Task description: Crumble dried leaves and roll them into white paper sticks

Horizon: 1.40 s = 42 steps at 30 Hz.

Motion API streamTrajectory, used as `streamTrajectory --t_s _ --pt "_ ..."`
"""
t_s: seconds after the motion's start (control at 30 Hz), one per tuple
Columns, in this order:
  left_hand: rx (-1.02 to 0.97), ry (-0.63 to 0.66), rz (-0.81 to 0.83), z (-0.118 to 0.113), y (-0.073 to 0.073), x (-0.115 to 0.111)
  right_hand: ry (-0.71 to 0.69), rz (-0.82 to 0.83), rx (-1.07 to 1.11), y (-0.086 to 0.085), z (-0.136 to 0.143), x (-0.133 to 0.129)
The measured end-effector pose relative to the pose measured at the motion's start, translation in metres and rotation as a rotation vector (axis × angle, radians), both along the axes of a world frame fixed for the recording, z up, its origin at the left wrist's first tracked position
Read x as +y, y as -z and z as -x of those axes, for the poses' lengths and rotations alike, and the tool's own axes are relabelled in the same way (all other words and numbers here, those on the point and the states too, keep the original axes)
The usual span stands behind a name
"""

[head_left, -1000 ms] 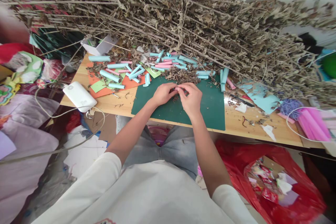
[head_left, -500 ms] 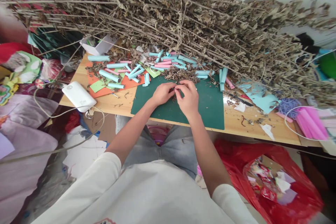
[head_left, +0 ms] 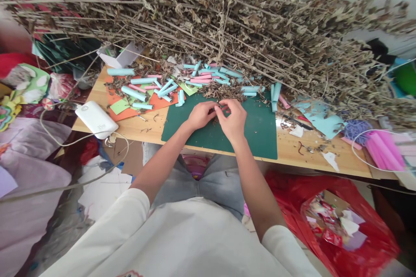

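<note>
Over the green cutting mat (head_left: 256, 134), my left hand (head_left: 202, 114) and my right hand (head_left: 233, 119) meet at the fingertips. Both are closed in a pinch, and whatever lies between the fingers is too small to make out. Just beyond them is a small heap of crumbled dry leaves (head_left: 221, 91). Blue paper rolls (head_left: 134, 94) and pink paper rolls (head_left: 202, 80) lie scattered behind and to the left of the mat.
Dried leafy stalks (head_left: 195, 17) span the back. A white power bank (head_left: 96, 119) with a cable sits at the table's left edge. On the right are a black pen (head_left: 298, 123), blue paper (head_left: 320, 117) and pink paper (head_left: 385, 150). A red bag (head_left: 282, 190) hangs below.
The fingers of my right hand have shifted slightly against those of my left hand. The view has moved a little; the paper rolls and leaves lie as before.
</note>
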<state>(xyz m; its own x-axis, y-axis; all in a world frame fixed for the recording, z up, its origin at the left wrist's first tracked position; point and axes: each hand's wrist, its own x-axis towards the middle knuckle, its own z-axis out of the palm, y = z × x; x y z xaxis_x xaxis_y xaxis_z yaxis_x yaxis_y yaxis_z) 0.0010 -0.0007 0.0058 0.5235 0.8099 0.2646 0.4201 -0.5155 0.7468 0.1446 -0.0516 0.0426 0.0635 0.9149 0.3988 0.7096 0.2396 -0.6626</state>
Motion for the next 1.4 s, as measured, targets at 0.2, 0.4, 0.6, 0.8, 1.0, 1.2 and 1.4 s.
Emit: streamTrajectory --t_s 0.2,0.4,0.6,0.8,1.0,1.2,1.4 --pt "0.025 -0.009 -0.013 0.0 -0.001 0.0 0.065 0.071 0.124 0.003 0.007 0.005" --pt "-0.022 0.007 0.02 -0.001 -0.002 -0.001 0.214 0.032 0.136 0.003 -0.02 -0.009" --pt "-0.028 0.004 0.025 -0.001 -0.003 -0.001 0.469 0.456 -0.321 -0.006 -0.033 -0.024" --pt "-0.033 0.001 0.007 0.0 -0.003 -0.001 0.501 0.66 -0.312 -0.012 -0.025 -0.026" --pt "-0.027 0.0 0.004 -0.001 -0.001 0.0 0.318 0.281 0.384 -0.029 -0.029 -0.034" --pt "-0.003 -0.007 0.002 -0.001 -0.003 -0.001 0.115 0.063 0.584 -0.045 -0.013 -0.017" --pt "-0.007 -0.01 0.0 -0.001 -0.003 -0.001 0.101 0.084 0.479 -0.036 -0.008 -0.01"
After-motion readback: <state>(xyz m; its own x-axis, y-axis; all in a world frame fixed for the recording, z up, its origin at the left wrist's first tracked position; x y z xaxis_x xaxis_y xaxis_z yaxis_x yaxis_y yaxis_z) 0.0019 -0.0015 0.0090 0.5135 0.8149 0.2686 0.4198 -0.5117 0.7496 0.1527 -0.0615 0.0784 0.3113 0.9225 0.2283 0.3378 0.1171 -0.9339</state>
